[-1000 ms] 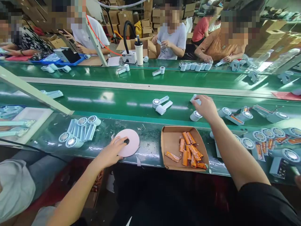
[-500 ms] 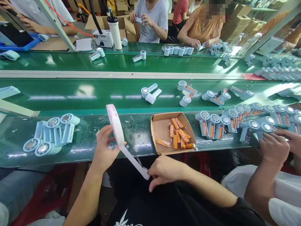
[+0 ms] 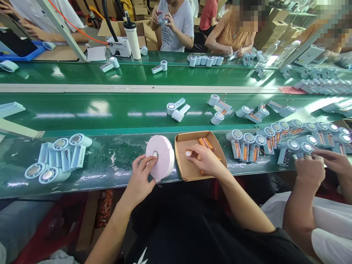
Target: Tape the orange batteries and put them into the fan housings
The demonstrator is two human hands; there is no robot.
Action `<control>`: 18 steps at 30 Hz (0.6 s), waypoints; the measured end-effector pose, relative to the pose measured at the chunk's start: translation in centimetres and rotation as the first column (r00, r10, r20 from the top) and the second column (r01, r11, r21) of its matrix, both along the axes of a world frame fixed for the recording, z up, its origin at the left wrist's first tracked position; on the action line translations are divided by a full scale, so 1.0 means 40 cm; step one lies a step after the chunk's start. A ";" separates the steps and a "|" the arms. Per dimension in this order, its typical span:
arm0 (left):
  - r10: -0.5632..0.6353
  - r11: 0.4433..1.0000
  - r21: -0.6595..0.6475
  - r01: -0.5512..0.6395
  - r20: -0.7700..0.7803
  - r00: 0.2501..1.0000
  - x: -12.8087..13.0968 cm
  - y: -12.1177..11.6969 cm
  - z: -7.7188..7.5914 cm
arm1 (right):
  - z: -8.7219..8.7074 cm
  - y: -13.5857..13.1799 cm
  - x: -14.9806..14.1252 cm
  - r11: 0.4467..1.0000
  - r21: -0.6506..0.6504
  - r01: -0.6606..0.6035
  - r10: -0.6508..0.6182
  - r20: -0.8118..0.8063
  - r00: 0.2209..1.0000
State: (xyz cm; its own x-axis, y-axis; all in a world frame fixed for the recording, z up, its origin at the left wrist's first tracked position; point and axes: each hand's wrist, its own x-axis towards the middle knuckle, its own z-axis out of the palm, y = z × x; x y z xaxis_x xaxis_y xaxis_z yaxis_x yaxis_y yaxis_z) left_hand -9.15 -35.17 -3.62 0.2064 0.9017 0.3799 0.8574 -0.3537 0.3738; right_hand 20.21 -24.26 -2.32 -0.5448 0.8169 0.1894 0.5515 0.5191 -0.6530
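Left hand (image 3: 142,179): fingers are clamped on white roll (image 3: 162,161) | Right hand (image 3: 208,160): white piece (image 3: 188,153) is pinched between fingertips, over cardboard tray (image 3: 183,167)

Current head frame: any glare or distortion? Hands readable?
Head view, middle: white glare streaks on the near belt; head view, upper right: bottles hazy, seemingly stretched; head view, centre: left hand, right hand and roll fairly sharp.

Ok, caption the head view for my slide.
Left hand on a pale tape roll; right hand, pinching a white piece, over a cardboard tray of orange packs.
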 end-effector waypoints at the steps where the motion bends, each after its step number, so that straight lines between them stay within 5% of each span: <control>1: 0.001 1.000 -0.004 -0.001 -0.010 1.000 0.001 -0.003 0.002 | 0.010 -0.002 0.005 0.998 0.035 0.052 -0.045 -0.169 0.985; 5: 0.012 1.000 -0.022 -0.013 -0.038 0.999 0.008 -0.011 0.004 | 0.037 -0.033 0.000 0.968 0.165 0.191 -0.076 -0.531 0.844; 13: -0.080 0.996 0.043 0.083 -0.056 0.995 0.039 -0.012 0.024 | 0.006 -0.074 -0.031 0.946 0.113 0.304 -0.187 -0.577 0.795; 18: -0.037 0.998 0.052 0.040 -0.064 0.997 0.043 -0.007 0.022 | -0.049 -0.125 -0.058 0.979 0.100 0.177 -0.085 -0.589 0.804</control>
